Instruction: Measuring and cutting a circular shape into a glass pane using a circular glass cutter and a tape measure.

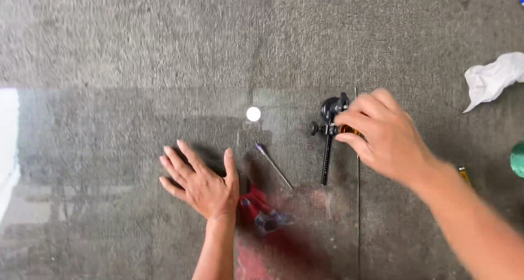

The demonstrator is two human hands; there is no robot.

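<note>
The right hand [382, 135] has its grip closed on the head of a black cutting tool [329, 132], thumb and fingertips pinched around an amber part that shows only partly behind the fingers. The tool lies on a sheet of glass [109, 149] that covers a grey carpeted worktop [164, 34]; its round black knob points away from the person and its thin ruled bar runs back toward them. Just beside the bar on its right, a fine straight line [358, 203] runs down the glass. The left hand [201, 182] grips nothing: it lies flat, palm down, fingers spread, pressing on the glass well to the left of the tool. Between the hands lie a thin metal stick with a purple tip [273, 164] and a small white disc [253, 114]. Near the left wrist there is a blurred red and blue shape [262, 212], seemingly a reflection. A crumpled white cloth [491, 78] lies at the far right, with a green round thing [518, 159] at the edge below it.
</note>
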